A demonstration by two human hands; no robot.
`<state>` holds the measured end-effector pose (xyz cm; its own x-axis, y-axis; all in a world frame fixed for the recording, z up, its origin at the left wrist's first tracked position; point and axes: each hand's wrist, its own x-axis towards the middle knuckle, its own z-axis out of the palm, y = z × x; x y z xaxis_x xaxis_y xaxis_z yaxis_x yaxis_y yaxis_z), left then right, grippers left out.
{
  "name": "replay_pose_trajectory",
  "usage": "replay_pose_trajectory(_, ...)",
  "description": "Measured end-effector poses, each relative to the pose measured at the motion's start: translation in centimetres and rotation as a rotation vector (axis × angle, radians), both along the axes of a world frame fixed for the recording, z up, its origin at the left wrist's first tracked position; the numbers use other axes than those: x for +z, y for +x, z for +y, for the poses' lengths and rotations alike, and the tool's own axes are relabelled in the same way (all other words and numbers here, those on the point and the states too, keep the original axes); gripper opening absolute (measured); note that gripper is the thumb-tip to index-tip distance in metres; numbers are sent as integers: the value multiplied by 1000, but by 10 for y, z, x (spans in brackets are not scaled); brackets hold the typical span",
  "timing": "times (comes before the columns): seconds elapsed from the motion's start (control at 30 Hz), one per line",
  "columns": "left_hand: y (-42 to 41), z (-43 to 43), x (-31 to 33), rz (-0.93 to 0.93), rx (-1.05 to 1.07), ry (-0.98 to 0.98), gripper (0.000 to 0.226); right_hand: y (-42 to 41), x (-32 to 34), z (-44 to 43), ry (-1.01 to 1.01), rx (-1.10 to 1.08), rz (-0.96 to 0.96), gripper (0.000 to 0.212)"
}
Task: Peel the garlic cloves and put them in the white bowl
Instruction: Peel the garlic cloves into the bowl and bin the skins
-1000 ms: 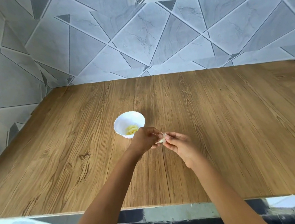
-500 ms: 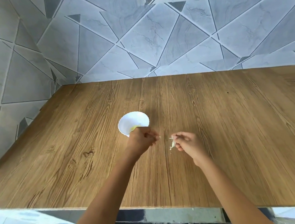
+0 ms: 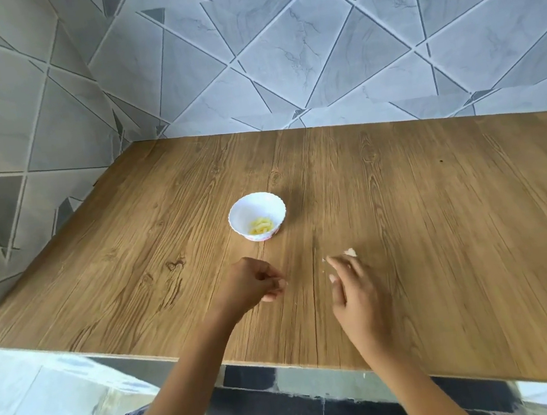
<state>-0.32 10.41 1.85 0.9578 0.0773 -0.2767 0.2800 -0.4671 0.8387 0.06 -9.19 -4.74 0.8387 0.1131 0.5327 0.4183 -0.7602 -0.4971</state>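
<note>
Head view: the white bowl (image 3: 257,215) stands on the wooden table (image 3: 437,222), with peeled garlic cloves (image 3: 261,226) inside. The left hand (image 3: 257,282) is in front of the bowl, fingers curled, nothing visible in its grasp. The right hand (image 3: 356,288) is blurred, fingers extended, holding nothing. A pale garlic scrap (image 3: 350,252) lies just beyond its fingertips.
</note>
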Motion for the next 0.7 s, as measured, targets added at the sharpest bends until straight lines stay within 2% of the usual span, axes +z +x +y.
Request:
replay_pose_trajectory(0.13,-10,-2,-2,101,-63,130,8,-19,-10,15,-251,83,130,47)
replay_pose_trajectory(0.23,-17,-9,-2,147,-31,150,10,-18,-10,13,-407,78,132,52)
replay_pose_trajectory(0.57,-6,-23,-2,137,-18,435,22,-17,-5,15,-392,78,182,52)
replay_pose_trajectory(0.7,-6,-27,-3,107,-3,556,16,-18,-5,17,-371,90,215,52)
